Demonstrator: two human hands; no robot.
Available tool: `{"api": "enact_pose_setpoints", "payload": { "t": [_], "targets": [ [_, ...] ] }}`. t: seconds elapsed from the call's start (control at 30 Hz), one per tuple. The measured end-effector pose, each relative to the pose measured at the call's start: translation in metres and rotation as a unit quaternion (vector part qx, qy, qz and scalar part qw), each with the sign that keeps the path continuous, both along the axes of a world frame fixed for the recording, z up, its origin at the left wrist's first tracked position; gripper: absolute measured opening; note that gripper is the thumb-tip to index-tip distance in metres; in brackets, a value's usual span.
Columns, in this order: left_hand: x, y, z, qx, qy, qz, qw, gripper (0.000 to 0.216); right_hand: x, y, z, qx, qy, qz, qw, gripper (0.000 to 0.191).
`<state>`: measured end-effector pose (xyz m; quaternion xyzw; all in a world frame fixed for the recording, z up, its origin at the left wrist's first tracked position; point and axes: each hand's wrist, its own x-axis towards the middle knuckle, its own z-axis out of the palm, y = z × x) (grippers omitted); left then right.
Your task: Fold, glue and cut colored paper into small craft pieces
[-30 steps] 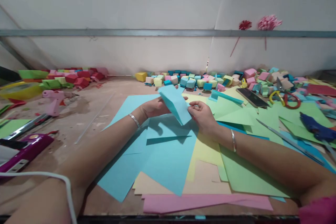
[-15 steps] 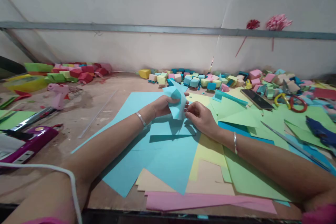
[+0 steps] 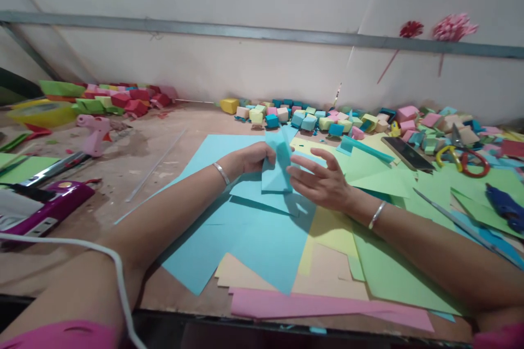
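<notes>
My left hand [image 3: 250, 159] grips a folded light blue paper piece [image 3: 279, 166] and holds it upright over the sheets. My right hand [image 3: 321, 181] is beside it on the right with its fingers stretched out, the fingertips touching the paper's right edge. Under both hands lie large light blue paper sheets [image 3: 245, 232], with yellow, peach, green and pink sheets fanned out below and to the right. Each wrist wears a thin silver bangle.
Several small coloured paper boxes [image 3: 311, 118] line the wall. A phone [image 3: 407, 154], scissors [image 3: 462, 157] and a blue glue gun [image 3: 505, 206] lie right. At the left are a pink glue gun [image 3: 95, 132], a purple stapler [image 3: 49, 210], red and green folded pieces [image 3: 117, 102], and a white cable [image 3: 102, 262].
The blue piece went from a broad tilted flap to a narrower folded shape held upright. My right hand let go of its pinch and spread its fingers. The view shifted down.
</notes>
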<state>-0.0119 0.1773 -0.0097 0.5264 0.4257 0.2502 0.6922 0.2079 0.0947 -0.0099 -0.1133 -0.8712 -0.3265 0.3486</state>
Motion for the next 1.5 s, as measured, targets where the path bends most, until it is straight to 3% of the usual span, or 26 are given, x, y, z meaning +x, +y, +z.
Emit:
{"api": "enact_pose_setpoints", "payload": {
  "t": [0.13,0.27,0.37,0.47,0.57,0.67,0.8,0.9,0.97,1.03,1.1,1.23,1.33,1.43,1.5],
  "targets": [
    [-0.017,0.012,0.005,0.005,0.031,0.017,0.999,0.021,0.009,0.009,-0.004,-0.041,0.004,-0.028,0.999,0.019],
    [-0.023,0.016,0.008,0.055,0.012,0.028,0.998,0.031,0.008,0.015,-0.013,-0.166,-0.053,-0.008,0.985,0.023],
    [-0.023,0.019,0.003,0.095,0.018,0.046,0.994,0.033,0.006,0.021,-0.02,-0.246,-0.043,0.041,0.968,0.02],
    [-0.022,0.022,-0.004,0.125,0.038,0.063,0.989,0.028,0.007,0.026,-0.025,-0.303,0.0,0.034,0.953,0.012],
    [-0.021,0.022,-0.007,0.157,0.059,0.071,0.983,0.019,0.011,0.031,-0.027,-0.315,0.057,-0.015,0.947,0.011],
    [-0.019,0.022,-0.006,0.196,0.085,0.086,0.973,0.018,0.011,0.034,-0.028,-0.325,0.082,-0.011,0.942,0.011],
    [-0.017,0.022,0.0,0.252,0.144,0.115,0.95,0.042,0.009,0.033,-0.028,-0.334,0.094,0.026,0.938,0.015],
    [-0.017,0.02,0.011,0.298,0.197,0.158,0.921,0.054,0.008,0.031,-0.027,-0.338,0.1,0.04,0.935,0.016],
    [-0.019,0.014,0.02,0.34,0.247,0.161,0.893,0.041,0.008,0.031,-0.026,-0.353,0.085,0.059,0.93,0.016],
    [-0.021,0.004,0.026,0.414,0.308,0.133,0.846,0.025,0.008,0.03,-0.025,-0.373,0.065,0.087,0.921,0.014],
    [-0.022,-0.009,0.028,0.482,0.304,0.106,0.815,0.019,0.007,0.03,-0.025,-0.388,0.046,0.11,0.914,0.013],
    [-0.022,-0.029,0.025,0.548,0.233,-0.02,0.803,0.015,0.007,0.031,-0.026,-0.397,0.012,0.11,0.911,0.016],
    [-0.022,-0.034,0.018,0.599,0.284,-0.133,0.736,0.009,0.01,0.032,-0.025,-0.407,-0.006,0.105,0.907,0.017],
    [-0.022,-0.041,0.008,0.654,0.353,-0.147,0.653,0.02,0.011,0.031,-0.021,-0.415,-0.015,0.104,0.904,0.015],
    [-0.02,-0.048,0.0,0.661,0.381,-0.12,0.635,0.026,0.011,0.029,-0.019,-0.418,-0.011,0.094,0.903,0.014]
  ]
}}
